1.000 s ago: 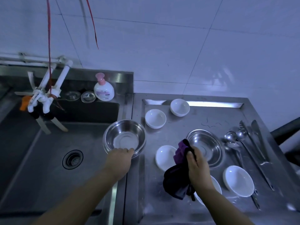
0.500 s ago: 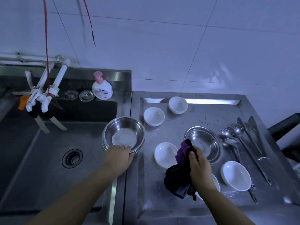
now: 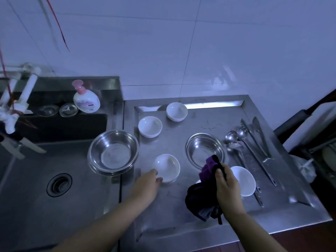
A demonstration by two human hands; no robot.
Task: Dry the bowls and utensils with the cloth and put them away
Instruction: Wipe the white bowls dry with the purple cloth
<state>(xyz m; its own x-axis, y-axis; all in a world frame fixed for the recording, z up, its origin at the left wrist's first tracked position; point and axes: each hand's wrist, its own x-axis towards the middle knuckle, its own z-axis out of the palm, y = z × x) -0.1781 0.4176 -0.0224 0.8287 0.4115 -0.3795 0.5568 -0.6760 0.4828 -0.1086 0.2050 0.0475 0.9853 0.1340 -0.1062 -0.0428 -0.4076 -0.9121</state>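
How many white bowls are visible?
5: two at the back, one by the left hand, one right of the cloth, one mostly hidden behind the cloth.

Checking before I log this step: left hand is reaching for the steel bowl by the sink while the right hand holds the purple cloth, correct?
Not quite. The head view shows the left hand at the small white bowl, not the steel bowl. The right hand does hold the purple cloth.

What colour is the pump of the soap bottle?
Pink, on the soap bottle; seen in the head view.
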